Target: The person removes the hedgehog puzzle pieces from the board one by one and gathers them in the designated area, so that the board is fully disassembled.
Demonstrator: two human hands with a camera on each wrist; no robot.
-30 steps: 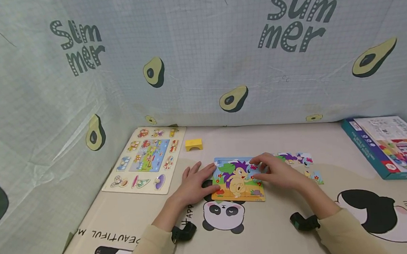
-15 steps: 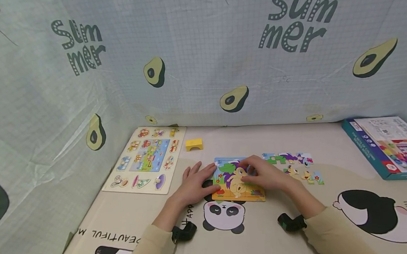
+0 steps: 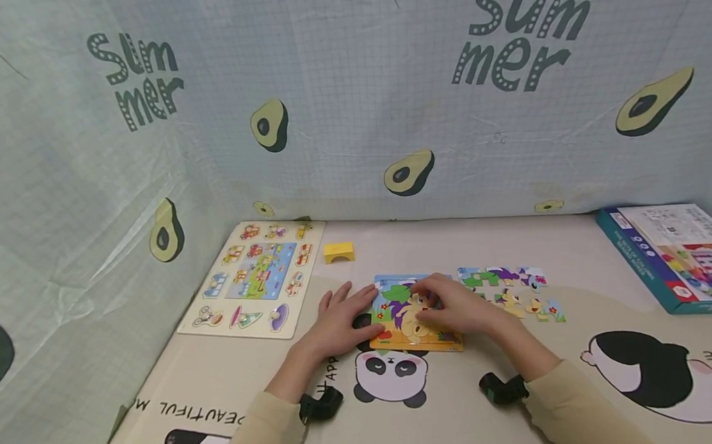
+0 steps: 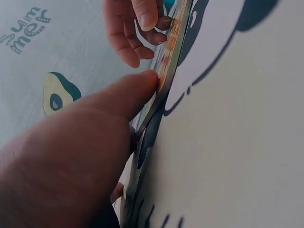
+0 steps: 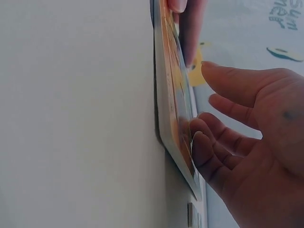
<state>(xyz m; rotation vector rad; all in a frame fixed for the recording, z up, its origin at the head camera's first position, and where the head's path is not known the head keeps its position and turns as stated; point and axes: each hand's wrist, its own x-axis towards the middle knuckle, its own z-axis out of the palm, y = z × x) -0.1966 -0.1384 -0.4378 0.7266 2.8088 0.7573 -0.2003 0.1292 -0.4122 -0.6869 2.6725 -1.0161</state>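
Note:
A hedgehog jigsaw board (image 3: 419,347) lies flat on the table, with a blue top and an orange bottom. My left hand (image 3: 342,326) rests at its left edge, fingers spread and thumb on the board. My right hand (image 3: 463,304) is over the board's right half, covering part of the picture. In the right wrist view, that hand's thumb (image 5: 230,84) stands apart from the fingers, and nothing shows between them. Its lower fingertips (image 5: 202,141) meet the board's surface or come very close to it. Several loose puzzle pieces (image 3: 503,276) lie right of the board.
A wooden peg puzzle (image 3: 285,328) lies at the left, with a yellow arch block (image 3: 339,252) beside it. At the right stands a flat teal-edged box (image 3: 642,266). Curtain-like sheets (image 3: 338,160) printed with avocados close off the back and left.
My right hand has moved left across the board, uncovering loose pieces behind it. In the last half second it has shifted only slightly. My left hand has stayed put.

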